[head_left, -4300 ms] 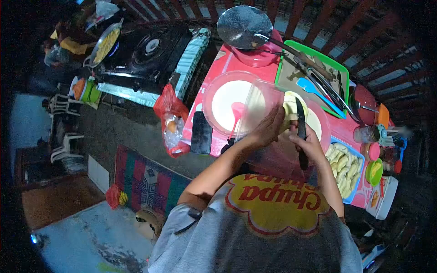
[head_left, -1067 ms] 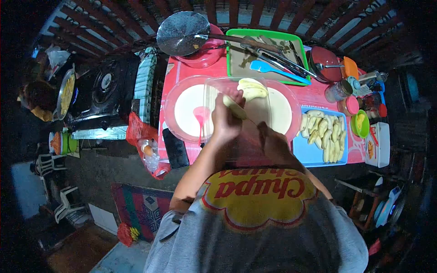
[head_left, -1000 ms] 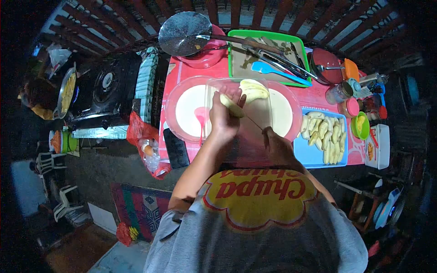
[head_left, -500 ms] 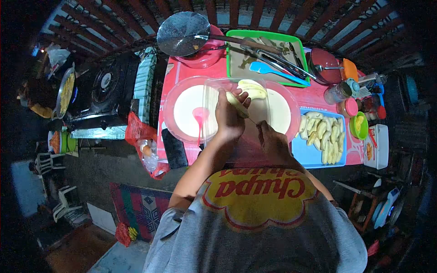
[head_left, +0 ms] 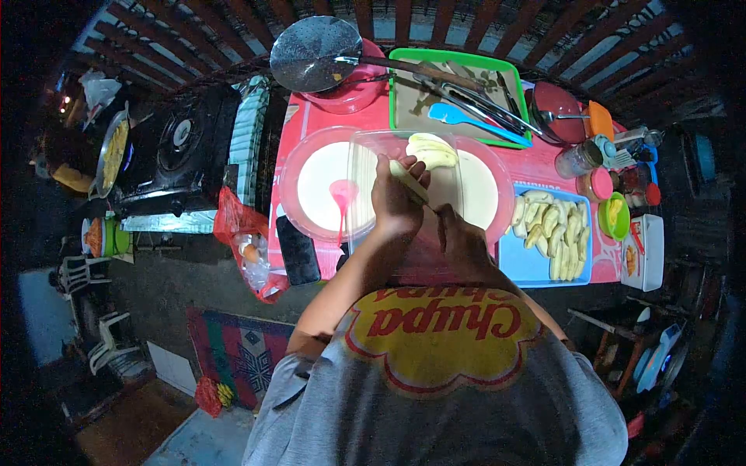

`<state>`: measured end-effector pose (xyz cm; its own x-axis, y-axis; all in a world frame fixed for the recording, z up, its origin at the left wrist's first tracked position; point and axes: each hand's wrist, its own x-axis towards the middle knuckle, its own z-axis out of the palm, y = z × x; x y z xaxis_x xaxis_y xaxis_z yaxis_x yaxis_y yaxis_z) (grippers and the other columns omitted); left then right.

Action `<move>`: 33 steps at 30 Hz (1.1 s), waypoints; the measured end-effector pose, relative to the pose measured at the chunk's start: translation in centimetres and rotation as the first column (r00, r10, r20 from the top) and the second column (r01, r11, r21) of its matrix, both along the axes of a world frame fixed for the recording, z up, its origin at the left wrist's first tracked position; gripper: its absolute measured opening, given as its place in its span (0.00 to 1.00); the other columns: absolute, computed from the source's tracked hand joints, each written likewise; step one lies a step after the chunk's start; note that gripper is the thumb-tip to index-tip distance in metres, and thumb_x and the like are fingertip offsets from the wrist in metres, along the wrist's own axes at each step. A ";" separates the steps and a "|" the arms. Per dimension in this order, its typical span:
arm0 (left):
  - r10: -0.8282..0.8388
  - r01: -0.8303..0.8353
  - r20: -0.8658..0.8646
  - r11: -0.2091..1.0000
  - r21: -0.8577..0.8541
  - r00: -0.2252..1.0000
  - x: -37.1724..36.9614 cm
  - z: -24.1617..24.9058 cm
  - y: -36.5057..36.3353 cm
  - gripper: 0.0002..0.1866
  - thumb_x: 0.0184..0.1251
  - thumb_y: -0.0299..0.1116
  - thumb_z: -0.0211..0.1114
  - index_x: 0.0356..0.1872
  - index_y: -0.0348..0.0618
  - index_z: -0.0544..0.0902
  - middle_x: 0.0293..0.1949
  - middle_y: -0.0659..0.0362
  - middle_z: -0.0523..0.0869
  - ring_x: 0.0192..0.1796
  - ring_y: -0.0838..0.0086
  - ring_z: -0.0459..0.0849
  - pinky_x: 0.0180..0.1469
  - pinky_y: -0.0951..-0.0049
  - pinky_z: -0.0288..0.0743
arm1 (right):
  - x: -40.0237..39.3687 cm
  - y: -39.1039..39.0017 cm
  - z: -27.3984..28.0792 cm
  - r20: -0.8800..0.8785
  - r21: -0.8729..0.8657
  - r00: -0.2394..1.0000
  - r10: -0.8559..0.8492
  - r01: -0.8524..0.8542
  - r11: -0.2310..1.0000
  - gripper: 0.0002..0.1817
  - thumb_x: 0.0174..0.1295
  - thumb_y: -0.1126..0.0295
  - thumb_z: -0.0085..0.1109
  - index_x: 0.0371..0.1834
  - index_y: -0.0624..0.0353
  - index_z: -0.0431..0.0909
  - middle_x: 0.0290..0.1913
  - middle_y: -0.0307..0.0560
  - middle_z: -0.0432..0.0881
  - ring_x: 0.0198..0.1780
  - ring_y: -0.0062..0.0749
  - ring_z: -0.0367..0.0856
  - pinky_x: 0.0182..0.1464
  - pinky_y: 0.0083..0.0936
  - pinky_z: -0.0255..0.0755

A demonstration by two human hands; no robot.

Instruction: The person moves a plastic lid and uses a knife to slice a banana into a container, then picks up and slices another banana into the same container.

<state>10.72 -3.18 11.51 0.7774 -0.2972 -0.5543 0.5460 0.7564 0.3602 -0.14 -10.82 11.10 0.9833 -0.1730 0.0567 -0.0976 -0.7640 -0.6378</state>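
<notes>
My left hand point(head_left: 399, 198) is closed around a peeled banana point(head_left: 409, 183), held slantwise over a clear plastic container point(head_left: 365, 144). From my right hand point(head_left: 464, 242) a thin knife point(head_left: 429, 207), seen almost edge-on, reaches to the banana's lower end; its handle is hidden in my fingers. Sliced banana pieces point(head_left: 431, 151) lie at the far end of the container. The container sits over the neighbouring rims of two bowls of white batter, a left bowl point(head_left: 296, 210) and a right bowl point(head_left: 507, 175). A pink ladle point(head_left: 343, 194) rests in the left one.
On the right, a blue tray point(head_left: 509, 268) holds several peeled bananas. Behind stand a green-rimmed tray point(head_left: 404, 58) with utensils and a wok-like strainer point(head_left: 315, 54). Jars point(head_left: 578, 161) line the right side. Left are a stove point(head_left: 175, 159), a pan point(head_left: 115, 151) and a phone point(head_left: 298, 252).
Both hands stay almost in place with the banana and knife; the banana is tilted slightly differently. The whole view has shifted a little.
</notes>
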 end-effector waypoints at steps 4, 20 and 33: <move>-0.071 0.069 -0.021 0.994 -0.086 0.997 -0.4 -0.3 -0.2 0.17 0.59 0.46 0.48 0.41 0.45 0.68 0.30 0.59 0.72 0.31 0.71 0.71 0.37 0.72 0.67 | 0.6 0.6 0.7 -0.012 -0.005 1.000 -0.013 0.013 1.000 0.08 0.55 0.76 0.41 0.38 0.58 0.63 0.19 0.49 0.68 0.19 0.39 0.71 0.20 0.30 0.62; -0.074 0.033 -0.177 0.974 -0.225 0.982 -0.7 0.3 -0.3 0.11 0.61 0.40 0.44 0.38 0.45 0.67 0.27 0.60 0.70 0.33 0.71 0.72 0.41 0.70 0.67 | 0.2 -0.8 -3.9 -0.440 0.611 0.893 -0.092 0.373 0.698 0.07 0.61 0.66 0.40 0.34 0.58 0.66 0.16 0.36 0.63 0.14 0.19 0.60 0.16 0.20 0.55; -0.135 0.135 -0.250 0.991 -0.014 0.959 -0.8 -0.9 -0.5 0.13 0.61 0.41 0.44 0.41 0.48 0.72 0.39 0.61 0.74 0.46 0.69 0.71 0.48 0.63 0.61 | 1.3 -1.0 -4.1 0.091 -0.115 0.996 0.017 -0.007 0.993 0.09 0.55 0.74 0.42 0.40 0.57 0.63 0.24 0.51 0.72 0.25 0.48 0.73 0.23 0.36 0.67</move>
<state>9.92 -3.63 10.63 0.5671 -0.3876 -0.7267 0.7158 0.6685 0.2021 1.13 -11.86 6.96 0.9749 -0.1482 0.1660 -0.0327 -0.8332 -0.5519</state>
